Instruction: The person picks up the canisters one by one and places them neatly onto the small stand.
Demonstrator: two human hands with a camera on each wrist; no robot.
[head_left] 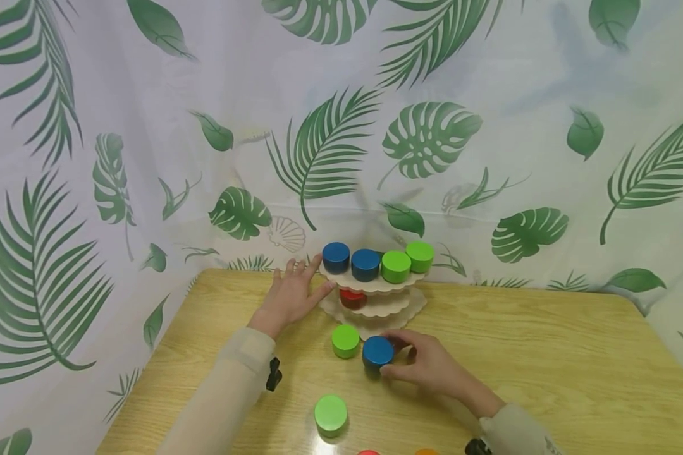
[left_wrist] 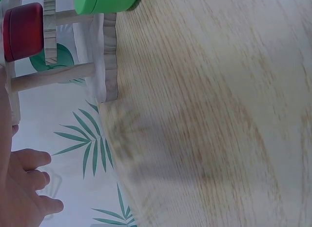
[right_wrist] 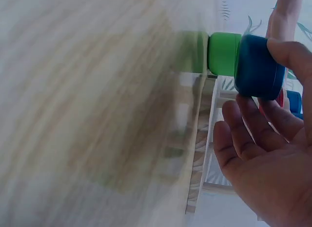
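Observation:
In the head view my right hand (head_left: 429, 366) pinches a blue round tin (head_left: 378, 352) between thumb and fingers. The right wrist view shows this tin (right_wrist: 260, 67) raised off the tabletop. My left hand (head_left: 290, 298) touches the left edge of a tiered wooden stand (head_left: 375, 287) with scalloped shelves, its fingers spread and fairly straight. Along the top shelf stand two blue tins (head_left: 365, 265) and two green tins (head_left: 396, 266). A red tin (head_left: 353, 299) sits one shelf lower, partly hidden by the top one. Just left of the held tin, a green tin (head_left: 345, 341) stands before the stand.
Another green tin (head_left: 331, 415) is nearer the front of the wooden table (head_left: 546, 360). At the bottom edge, a red lid (head_left: 369, 452) and an orange lid (head_left: 427, 452) are mostly cut off. A leaf-patterned curtain (head_left: 341, 76) hangs right behind the stand.

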